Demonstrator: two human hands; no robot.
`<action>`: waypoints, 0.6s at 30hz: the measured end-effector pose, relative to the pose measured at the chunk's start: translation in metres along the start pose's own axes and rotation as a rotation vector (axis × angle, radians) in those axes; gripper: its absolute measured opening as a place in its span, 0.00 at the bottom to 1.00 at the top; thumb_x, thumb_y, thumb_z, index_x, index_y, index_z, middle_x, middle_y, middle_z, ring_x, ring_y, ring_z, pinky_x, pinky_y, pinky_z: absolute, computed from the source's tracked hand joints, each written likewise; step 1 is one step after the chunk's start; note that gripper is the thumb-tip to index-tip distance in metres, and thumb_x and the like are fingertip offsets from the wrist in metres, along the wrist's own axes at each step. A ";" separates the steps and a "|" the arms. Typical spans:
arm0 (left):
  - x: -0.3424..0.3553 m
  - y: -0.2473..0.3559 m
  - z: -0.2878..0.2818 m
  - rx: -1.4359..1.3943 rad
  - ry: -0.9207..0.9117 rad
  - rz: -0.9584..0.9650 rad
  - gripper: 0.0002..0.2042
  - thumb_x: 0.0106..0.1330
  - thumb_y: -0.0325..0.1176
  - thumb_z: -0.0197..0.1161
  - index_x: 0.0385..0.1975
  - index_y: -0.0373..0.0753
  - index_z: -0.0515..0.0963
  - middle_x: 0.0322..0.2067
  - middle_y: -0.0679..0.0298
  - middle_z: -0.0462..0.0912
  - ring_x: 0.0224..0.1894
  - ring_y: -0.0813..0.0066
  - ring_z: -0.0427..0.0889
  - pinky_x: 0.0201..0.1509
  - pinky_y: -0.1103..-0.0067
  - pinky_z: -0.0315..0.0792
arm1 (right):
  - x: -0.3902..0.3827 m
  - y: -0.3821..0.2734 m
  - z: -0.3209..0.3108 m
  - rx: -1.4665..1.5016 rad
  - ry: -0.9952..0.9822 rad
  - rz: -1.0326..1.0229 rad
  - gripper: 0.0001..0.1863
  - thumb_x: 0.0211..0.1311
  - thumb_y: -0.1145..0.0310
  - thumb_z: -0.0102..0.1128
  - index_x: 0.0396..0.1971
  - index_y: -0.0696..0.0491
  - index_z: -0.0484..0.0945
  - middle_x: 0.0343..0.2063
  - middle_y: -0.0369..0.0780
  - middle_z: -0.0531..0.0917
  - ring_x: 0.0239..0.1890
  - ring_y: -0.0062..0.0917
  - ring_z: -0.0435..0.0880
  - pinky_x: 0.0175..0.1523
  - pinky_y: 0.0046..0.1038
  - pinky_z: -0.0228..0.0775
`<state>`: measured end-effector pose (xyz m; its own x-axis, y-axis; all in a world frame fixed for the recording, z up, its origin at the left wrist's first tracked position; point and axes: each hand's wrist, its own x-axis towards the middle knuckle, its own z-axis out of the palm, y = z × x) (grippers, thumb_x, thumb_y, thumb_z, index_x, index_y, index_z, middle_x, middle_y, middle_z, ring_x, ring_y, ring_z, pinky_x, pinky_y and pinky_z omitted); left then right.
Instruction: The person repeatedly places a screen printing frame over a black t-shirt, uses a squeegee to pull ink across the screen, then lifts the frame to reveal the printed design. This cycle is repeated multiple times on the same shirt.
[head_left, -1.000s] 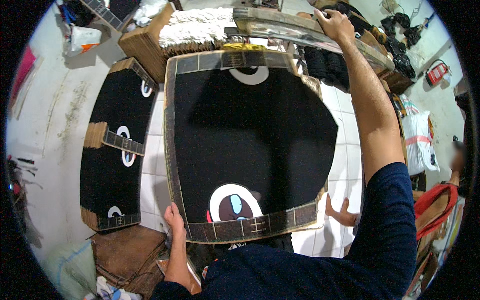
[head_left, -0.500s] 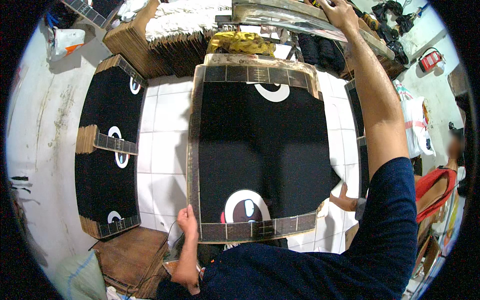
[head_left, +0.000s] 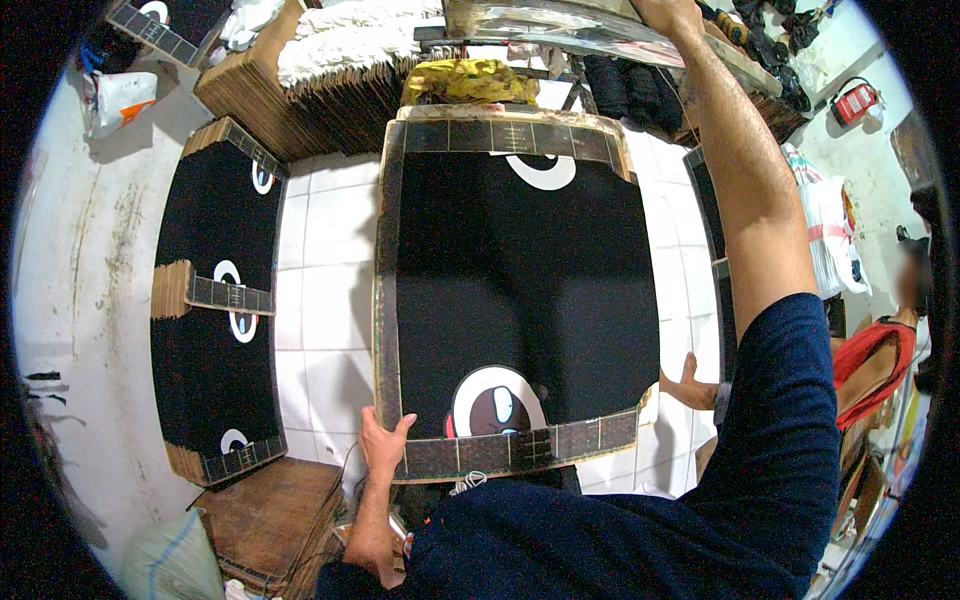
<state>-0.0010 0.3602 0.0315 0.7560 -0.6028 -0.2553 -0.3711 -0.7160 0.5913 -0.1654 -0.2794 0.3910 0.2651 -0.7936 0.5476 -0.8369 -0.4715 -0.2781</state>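
Observation:
A black cloth panel (head_left: pixel 520 260) printed with cartoon eyes lies on a board edged with dark taped strips (head_left: pixel 505 138). At that board's lower left corner, my left hand (head_left: pixel 385 435) grips the edge, thumb over the top. My right hand (head_left: pixel 665 20) reaches to a raised wooden frame (head_left: pixel 570 30) above the board's far end and is closed on it, fingertips partly cut off. Beside the board's right edge is another person's hand (head_left: pixel 685 385), fingers spread.
Stacked boards with black printed panels (head_left: pixel 215 380) line the left; further boards and white material (head_left: pixel 345 45) stand behind. Brown sheets (head_left: pixel 260 530) lie lower left. A person in red (head_left: pixel 870 370) is at right, below a fire extinguisher (head_left: pixel 852 100) and white sacks (head_left: pixel 830 230).
The board has moved rightward in view and sits squarer. The cloth's folded right side lies flatter. My left thumb has moved onto the top; my right hand is higher, near the picture's edge.

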 end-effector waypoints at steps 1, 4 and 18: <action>-0.001 0.001 0.000 0.031 0.016 0.018 0.35 0.51 0.51 0.82 0.47 0.33 0.70 0.40 0.44 0.83 0.46 0.39 0.82 0.50 0.56 0.74 | 0.003 0.002 0.000 -0.005 0.014 -0.010 0.27 0.59 0.37 0.58 0.39 0.43 0.91 0.38 0.47 0.90 0.45 0.43 0.89 0.52 0.42 0.79; 0.000 0.006 -0.001 0.040 0.019 0.021 0.35 0.51 0.51 0.82 0.46 0.33 0.69 0.41 0.44 0.82 0.46 0.38 0.81 0.50 0.56 0.73 | 0.010 0.006 0.000 -0.031 0.002 0.041 0.29 0.60 0.36 0.58 0.41 0.46 0.90 0.41 0.48 0.89 0.49 0.45 0.88 0.55 0.43 0.78; 0.036 -0.008 0.021 0.087 -0.042 -0.146 0.43 0.44 0.51 0.86 0.50 0.33 0.65 0.46 0.47 0.77 0.51 0.45 0.78 0.56 0.60 0.72 | 0.036 0.006 -0.005 -0.050 -0.002 -0.025 0.30 0.60 0.34 0.59 0.43 0.45 0.90 0.41 0.47 0.90 0.48 0.41 0.88 0.54 0.40 0.78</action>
<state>0.0176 0.3368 0.0013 0.7827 -0.5027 -0.3670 -0.3055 -0.8240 0.4771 -0.1634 -0.3090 0.4131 0.2871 -0.7828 0.5521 -0.8529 -0.4713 -0.2247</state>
